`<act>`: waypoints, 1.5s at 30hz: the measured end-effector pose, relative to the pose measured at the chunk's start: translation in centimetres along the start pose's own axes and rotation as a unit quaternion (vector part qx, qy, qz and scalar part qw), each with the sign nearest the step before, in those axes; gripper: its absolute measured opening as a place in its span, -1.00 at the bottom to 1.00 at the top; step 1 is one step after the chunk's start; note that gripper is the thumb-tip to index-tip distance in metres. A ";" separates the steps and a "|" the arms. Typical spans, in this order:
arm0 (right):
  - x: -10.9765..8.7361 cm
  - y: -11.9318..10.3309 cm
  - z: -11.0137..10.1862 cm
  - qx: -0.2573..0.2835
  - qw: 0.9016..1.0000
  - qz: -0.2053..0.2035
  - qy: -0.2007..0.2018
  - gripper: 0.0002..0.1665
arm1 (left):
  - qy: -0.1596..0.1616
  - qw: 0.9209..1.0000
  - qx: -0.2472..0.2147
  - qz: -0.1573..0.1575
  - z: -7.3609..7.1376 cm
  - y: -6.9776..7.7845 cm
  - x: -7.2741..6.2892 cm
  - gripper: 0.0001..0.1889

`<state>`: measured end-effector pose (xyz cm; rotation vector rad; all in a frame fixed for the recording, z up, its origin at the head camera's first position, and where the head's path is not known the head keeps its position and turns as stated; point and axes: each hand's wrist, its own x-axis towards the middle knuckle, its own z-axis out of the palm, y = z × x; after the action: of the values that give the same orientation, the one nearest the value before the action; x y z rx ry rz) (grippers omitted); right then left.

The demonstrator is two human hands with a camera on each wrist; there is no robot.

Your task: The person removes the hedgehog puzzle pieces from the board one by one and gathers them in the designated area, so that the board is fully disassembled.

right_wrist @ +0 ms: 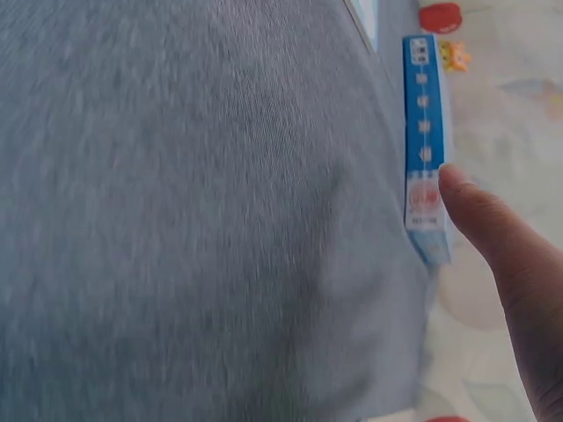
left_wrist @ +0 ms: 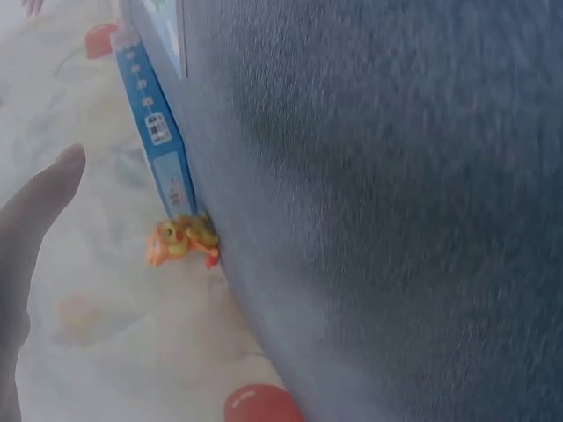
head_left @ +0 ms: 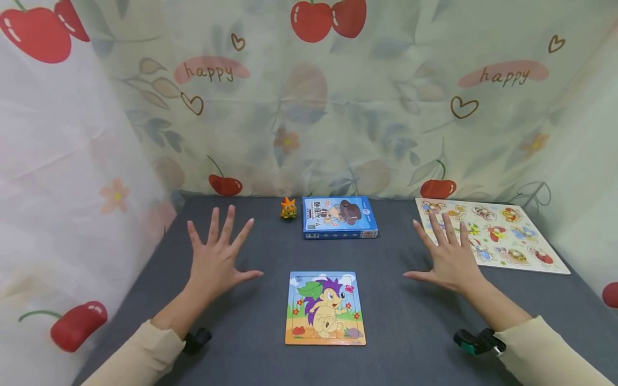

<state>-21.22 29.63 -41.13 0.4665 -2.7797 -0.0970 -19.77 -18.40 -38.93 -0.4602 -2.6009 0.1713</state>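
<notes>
Both hands hover with spread fingers over the dark table, holding nothing. The left hand [head_left: 214, 262] is left of a square hedgehog picture puzzle [head_left: 325, 308], which lies flat near the front middle. To the puzzle's right is the right hand [head_left: 451, 260], its fingertips overlapping the edge of a white board with insect pictures [head_left: 512, 236] in the head view. A blue box [head_left: 340, 217] lies at the back middle, with a small orange-yellow toy figure [head_left: 288, 208] just left of it. Each wrist view shows one thumb, the blue box [left_wrist: 154, 127] and the toy figure [right_wrist: 455, 56].
The dark grey tabletop [head_left: 381, 300] reaches back to a cloth curtain [head_left: 338, 134] printed with cherries and leaves, which also hangs at both sides. A thin wire [head_left: 536, 193] shows behind the board at the right. Black bands [head_left: 478, 341] sit at the wrists.
</notes>
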 end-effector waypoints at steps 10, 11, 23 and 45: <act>1.6 -3.3 0.4 0.048 0.998 -0.005 -0.049 0.38 | -0.073 0.997 -0.009 0.015 0.4 1.9 -0.3 0.20; 1.9 -3.7 0.4 0.051 0.997 -0.007 -0.051 0.37 | -0.078 0.997 -0.010 0.015 0.4 2.1 -0.3 0.19; 3.7 -7.6 0.9 0.105 0.991 -0.038 -0.077 0.25 | -0.120 0.988 -0.078 0.051 1.2 5.2 -0.6 0.09; 6.5 -15.4 0.9 0.303 0.932 -0.100 -0.174 -0.15 | -0.344 0.899 -0.262 0.076 0.3 9.0 -1.3 -0.23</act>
<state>-22.66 12.94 -41.86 0.9616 -3.0610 0.7203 -16.25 -10.43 -41.64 -0.9322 -3.3022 -0.4068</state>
